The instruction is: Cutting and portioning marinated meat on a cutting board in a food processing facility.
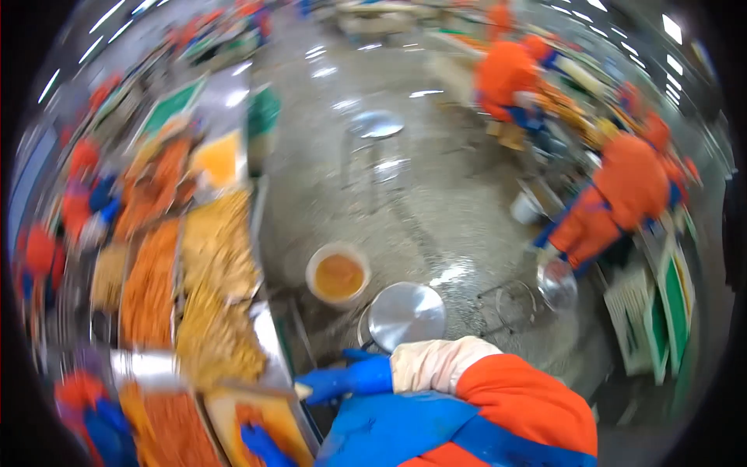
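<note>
My right hand point(342, 381), in a blue glove, is closed around the pale handle of a knife point(302, 391). Its blurred blade reaches left across the far end of a pale cutting board point(223, 408). An orange fillet-like piece point(250, 415), probably fish, lies on that board. Over the near part of the piece rests my left hand point(266, 447), also blue-gloved, its fingers stretched out and partly smeared by motion. Left of the board is a tray of orange strips or fillets point(177, 424), and beyond it are heaped yellowish-tan pieces point(218, 311).
On the wet floor stand a white bucket of orange-brown liquid point(339, 276) and a round metal stool point(406, 317). More stools stand farther off. Co-workers in orange work along the left table point(62, 253) and at the right point(622, 194). Green-and-white panels point(661, 303) lean at the right.
</note>
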A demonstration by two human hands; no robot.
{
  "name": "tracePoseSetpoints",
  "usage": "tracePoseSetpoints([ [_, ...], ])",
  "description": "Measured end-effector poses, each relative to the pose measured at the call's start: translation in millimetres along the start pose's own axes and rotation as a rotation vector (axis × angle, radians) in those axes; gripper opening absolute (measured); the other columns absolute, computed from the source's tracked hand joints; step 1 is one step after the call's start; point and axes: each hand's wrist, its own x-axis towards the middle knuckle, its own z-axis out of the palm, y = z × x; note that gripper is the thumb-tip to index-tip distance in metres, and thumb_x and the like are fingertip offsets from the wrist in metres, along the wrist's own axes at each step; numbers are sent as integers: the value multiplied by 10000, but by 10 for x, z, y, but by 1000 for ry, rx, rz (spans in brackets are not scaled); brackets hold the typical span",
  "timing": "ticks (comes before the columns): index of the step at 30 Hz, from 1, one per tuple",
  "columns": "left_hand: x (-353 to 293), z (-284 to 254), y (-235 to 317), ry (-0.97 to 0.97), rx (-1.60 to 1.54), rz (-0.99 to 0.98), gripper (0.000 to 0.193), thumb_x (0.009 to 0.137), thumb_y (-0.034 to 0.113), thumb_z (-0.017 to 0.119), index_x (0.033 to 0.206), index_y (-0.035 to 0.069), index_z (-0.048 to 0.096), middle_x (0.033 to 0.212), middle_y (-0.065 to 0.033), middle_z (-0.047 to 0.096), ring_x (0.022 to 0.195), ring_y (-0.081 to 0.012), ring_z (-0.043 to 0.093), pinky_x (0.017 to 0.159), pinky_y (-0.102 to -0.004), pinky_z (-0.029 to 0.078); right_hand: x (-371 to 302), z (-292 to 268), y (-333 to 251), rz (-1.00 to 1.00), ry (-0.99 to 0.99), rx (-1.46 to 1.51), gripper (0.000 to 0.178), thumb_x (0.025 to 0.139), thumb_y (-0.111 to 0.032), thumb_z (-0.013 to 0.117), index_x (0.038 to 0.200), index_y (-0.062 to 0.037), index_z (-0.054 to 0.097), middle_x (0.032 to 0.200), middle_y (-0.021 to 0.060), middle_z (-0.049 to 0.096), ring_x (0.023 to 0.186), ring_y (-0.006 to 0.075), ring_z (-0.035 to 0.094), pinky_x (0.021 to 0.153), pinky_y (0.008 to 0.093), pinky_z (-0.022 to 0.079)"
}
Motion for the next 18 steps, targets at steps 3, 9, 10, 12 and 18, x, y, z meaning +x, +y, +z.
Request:
tracePoseSetpoints([
  [3, -213, -227, 230, -44, 285, -409, 209, 689, 184, 438, 711, -11, 508, 618, -158, 508, 561, -221, 487, 509, -317, 384, 69, 63, -143, 256, -114, -7, 403, 642, -268, 515, 984, -110, 374, 590, 42, 480, 420, 84, 451, 371, 208, 383],
  [9, 16, -204, 653, -82, 863, -414, 123, 582, 151, 481, 672, 108, 552, 579, -115, 497, 555, -281, 470, 532, -358, 380, 150, -13, -216, 285, -50, 302, 268, 668, -112, 497, 913, -75, 393, 516, 25, 439, 374, 81, 400, 345, 196, 331],
  [10, -29, -237, 723, -2, 854, -400, 146, 572, 132, 485, 705, 116, 543, 615, -105, 492, 587, -276, 459, 552, -361, 371, 166, 15, -447, 379, -30, 278, 293, 663, -92, 494, 927, -85, 366, 539, 28, 418, 380, 81, 385, 326, 191, 309],
  [12, -43, -264, 779, 85, 768, -369, 233, 571, 123, 500, 803, 121, 512, 737, -98, 476, 695, -277, 434, 618, -366, 350, 250, 4, -485, 344, -48, 262, 317, 656, -83, 486, 945, -71, 357, 559, 37, 424, 390, 85, 387, 331, 191, 311],
  [18, 180, 146, 788, 50, 559, -318, 537, 594, 300, 548, 1038, 72, 350, 1049, -135, 348, 971, -293, 318, 807, -349, 264, 588, -38, -412, 382, -76, 197, 344, 633, -73, 465, 954, -36, 347, 608, 43, 427, 420, 81, 397, 342, 191, 317],
])
